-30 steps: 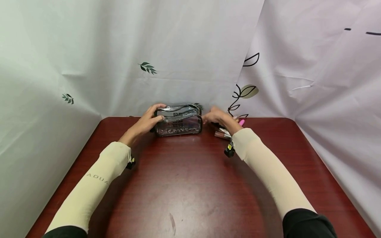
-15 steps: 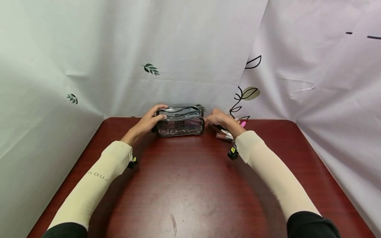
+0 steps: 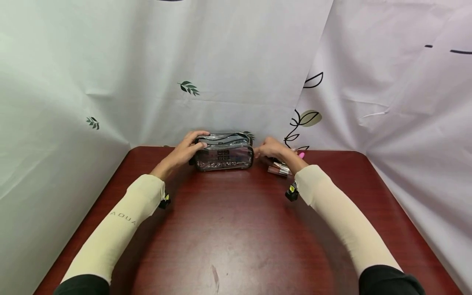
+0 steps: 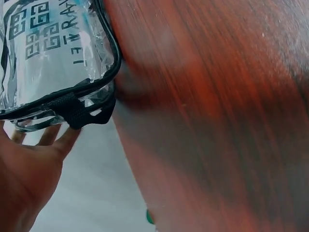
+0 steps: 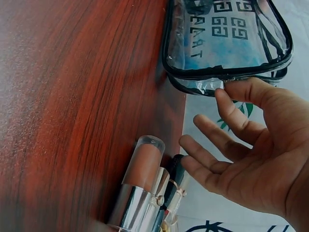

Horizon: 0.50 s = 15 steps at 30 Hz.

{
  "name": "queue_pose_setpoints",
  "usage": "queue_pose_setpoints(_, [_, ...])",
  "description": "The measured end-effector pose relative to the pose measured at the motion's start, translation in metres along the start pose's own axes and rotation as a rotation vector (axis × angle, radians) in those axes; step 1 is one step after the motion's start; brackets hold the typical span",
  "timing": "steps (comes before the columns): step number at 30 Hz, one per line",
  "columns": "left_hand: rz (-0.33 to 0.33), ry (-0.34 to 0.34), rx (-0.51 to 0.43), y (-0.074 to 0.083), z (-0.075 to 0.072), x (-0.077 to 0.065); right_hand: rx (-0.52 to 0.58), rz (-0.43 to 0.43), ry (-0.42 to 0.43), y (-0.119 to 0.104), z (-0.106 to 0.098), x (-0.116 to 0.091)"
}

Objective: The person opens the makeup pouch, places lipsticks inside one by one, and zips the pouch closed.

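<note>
A clear plastic toiletry bag (image 3: 225,159) with black piping and the word TRAVEL stands at the table's far edge. My left hand (image 3: 186,148) grips its left end, thumb over the top front and fingers behind. At the other end, my right hand (image 3: 271,148) pinches the zipper pull between thumb and index finger. In the right wrist view, its other fingers (image 5: 212,140) are spread loosely and the pull itself is mostly hidden. The bag's black side tab (image 4: 77,108) shows beside the left fingers in the left wrist view.
Lip gloss tubes (image 3: 279,169) and other slim cosmetics lie beneath the right wrist, with a pink item (image 3: 301,155) behind them. The reddish-brown table (image 3: 228,221) meets a white leaf-print curtain (image 3: 236,73) at its far edge.
The view has shifted slightly. My left hand keeps its hold on the bag, and my right hand stays at the bag's right end with little movement.
</note>
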<state>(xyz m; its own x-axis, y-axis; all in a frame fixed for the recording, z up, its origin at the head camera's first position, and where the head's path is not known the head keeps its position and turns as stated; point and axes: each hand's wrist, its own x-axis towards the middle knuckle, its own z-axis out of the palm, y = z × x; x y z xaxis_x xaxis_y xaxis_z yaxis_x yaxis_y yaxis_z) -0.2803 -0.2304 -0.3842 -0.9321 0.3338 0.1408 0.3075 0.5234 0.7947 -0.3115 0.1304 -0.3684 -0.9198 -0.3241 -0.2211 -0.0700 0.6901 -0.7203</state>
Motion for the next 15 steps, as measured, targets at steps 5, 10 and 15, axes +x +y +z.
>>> queue_pose_setpoints(5, [0.086,-0.005,0.120,0.009,-0.005,0.001,0.035,-0.035,-0.004,0.001,-0.001,-0.003])
queue_pose_setpoints(10, [0.187,-0.006,0.261,0.014,-0.006,0.002,0.061,-0.061,-0.010,0.002,-0.002,-0.009])
queue_pose_setpoints(15, [0.192,-0.043,0.325,0.020,-0.009,0.000,-0.005,-0.105,-0.023,0.006,-0.005,-0.018])
